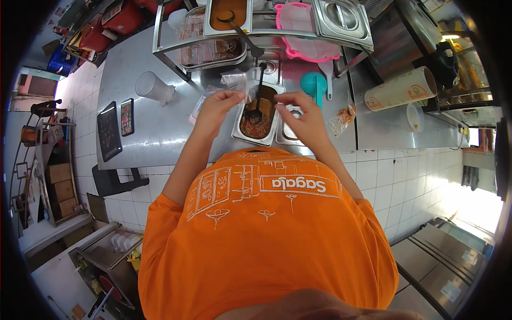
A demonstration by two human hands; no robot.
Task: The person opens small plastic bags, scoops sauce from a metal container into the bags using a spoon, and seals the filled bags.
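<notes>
My left hand [221,108] pinches a small clear plastic bag [250,89] above a metal food pan [238,127]. The pan holds a reddish-brown sauce with bits in it, and a black ladle [258,104] stands in it, handle toward the far side. Over the pan's right edge, my right hand [303,118] has its fingers curled together; what lies between them is too small to make out. Below that hand sits a smaller lidded metal container [292,128], partly hidden. More clear plastic packets [198,108] lie beside my left hand.
A metal shelf [256,33] spans the table's back, carrying another sauce pan [229,16] with a ladle. Rightward are a teal scoop [313,84], a bagged item [343,120] and a large paper roll [400,92]. Leftward are a plastic cup [152,86], phone [127,117] and tablet [109,131].
</notes>
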